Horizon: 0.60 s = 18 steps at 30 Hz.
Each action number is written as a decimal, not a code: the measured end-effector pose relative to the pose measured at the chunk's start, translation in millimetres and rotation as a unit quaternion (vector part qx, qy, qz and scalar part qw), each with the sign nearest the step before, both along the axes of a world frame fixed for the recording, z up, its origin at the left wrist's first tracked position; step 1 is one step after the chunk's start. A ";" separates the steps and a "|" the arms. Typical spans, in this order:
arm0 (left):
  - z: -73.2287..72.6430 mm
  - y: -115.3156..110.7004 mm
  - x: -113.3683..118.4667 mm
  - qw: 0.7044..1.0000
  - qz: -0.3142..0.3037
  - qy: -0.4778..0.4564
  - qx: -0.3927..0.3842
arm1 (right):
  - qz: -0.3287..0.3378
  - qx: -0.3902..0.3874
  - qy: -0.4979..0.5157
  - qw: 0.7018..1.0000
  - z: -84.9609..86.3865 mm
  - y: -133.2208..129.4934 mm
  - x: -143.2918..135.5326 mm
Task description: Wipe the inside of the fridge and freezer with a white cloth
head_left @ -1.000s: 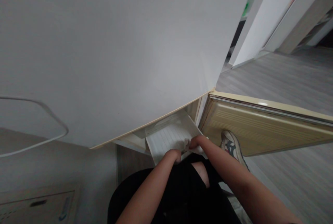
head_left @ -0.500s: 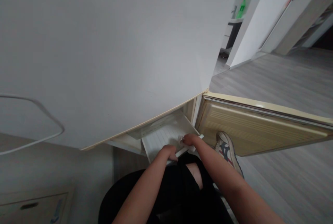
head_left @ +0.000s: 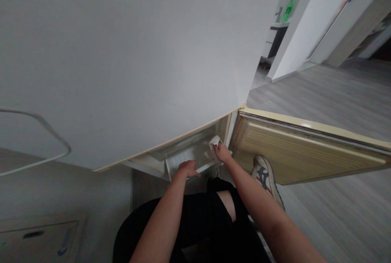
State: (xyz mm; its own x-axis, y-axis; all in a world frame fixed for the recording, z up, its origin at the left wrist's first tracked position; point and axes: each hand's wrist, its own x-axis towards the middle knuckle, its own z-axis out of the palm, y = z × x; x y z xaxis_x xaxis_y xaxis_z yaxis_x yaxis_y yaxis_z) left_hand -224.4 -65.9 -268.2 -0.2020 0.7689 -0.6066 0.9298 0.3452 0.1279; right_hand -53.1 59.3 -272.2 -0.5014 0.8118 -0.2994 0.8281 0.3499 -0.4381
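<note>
A white drawer point(head_left: 180, 157) sits partly pulled out of a low, open cabinet-like unit point(head_left: 157, 165), possibly a fridge. My left hand point(head_left: 188, 169) is closed over the drawer's front edge, thumb on the outside. In my right hand point(head_left: 222, 153) a crumpled white cloth or tissue point(head_left: 214, 140) is pinched, held at the right side of the drawer. The drawer's rear part lies in shadow under the unit's top edge.
The unit's yellowish door point(head_left: 305, 146) stands wide open on the right, with my shoe point(head_left: 265, 175) beside it. A large pale surface point(head_left: 137, 59) rises ahead. On the left hangs a white cable point(head_left: 51, 160). A green bottle point(head_left: 287, 10) stands far back.
The drawer has slid inward, away from me. My right hand has moved forward with the white cloth or tissue, from the drawer's front to its right side. My left hand has shifted slightly left.
</note>
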 end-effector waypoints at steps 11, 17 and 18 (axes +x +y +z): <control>24.4 4.5 -12.4 0.986 0.098 0.054 0.124 | -0.132 0.113 0.102 0.979 18.2 2.1 6.4; 21.9 -13.0 3.2 0.998 0.047 -0.028 -0.005 | 0.000 0.113 0.046 0.993 3.3 -5.3 0.9; 19.8 -13.7 8.1 0.998 0.031 -0.047 -0.031 | 0.051 0.107 0.020 0.993 -2.4 -11.2 -3.3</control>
